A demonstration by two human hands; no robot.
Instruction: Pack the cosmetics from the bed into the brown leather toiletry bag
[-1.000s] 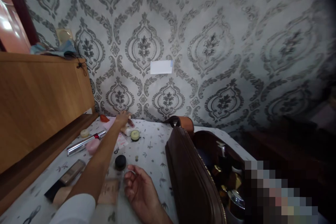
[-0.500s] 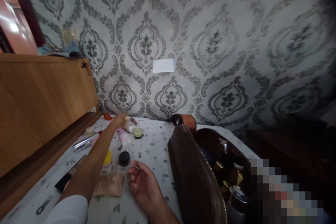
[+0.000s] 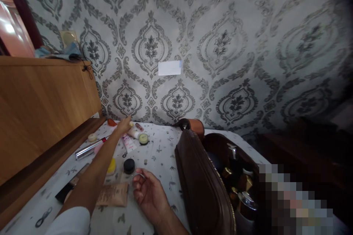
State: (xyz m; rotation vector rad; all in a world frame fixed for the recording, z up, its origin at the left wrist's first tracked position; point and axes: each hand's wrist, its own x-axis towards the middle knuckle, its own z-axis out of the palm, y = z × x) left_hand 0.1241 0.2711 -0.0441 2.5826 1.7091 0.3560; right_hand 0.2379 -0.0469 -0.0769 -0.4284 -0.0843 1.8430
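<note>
My left hand (image 3: 124, 125) reaches to the back of the cloth-covered surface, fingers bent down beside a small pale yellow item (image 3: 131, 124). Its fingertips are mostly hidden, so what they grip cannot be made out. Close to that hand lie a white tube (image 3: 134, 133), a pink and white tube (image 3: 128, 143) and a small reddish tube (image 3: 139, 127). Palm up, my right hand (image 3: 150, 192) rests in front with loosely curled fingers and nothing in it. Just beyond its fingertips is a jar with a black lid (image 3: 129, 166); a beige tube (image 3: 113, 195) lies to its left.
A brown zippered bag (image 3: 202, 187) stands open on the right, with several bottles (image 3: 246, 205) inside. Round jar (image 3: 143, 139), silver tube (image 3: 89, 149), yellow item (image 3: 111, 167) and orange-brown case (image 3: 196, 127) lie about. A wooden panel (image 3: 46, 106) borders the left; patterned wall (image 3: 190, 44) behind.
The whole view has shifted slightly. My left hand stays at the back by the pale yellow item, and my right hand keeps its loosely curled pose. No object has clearly moved.
</note>
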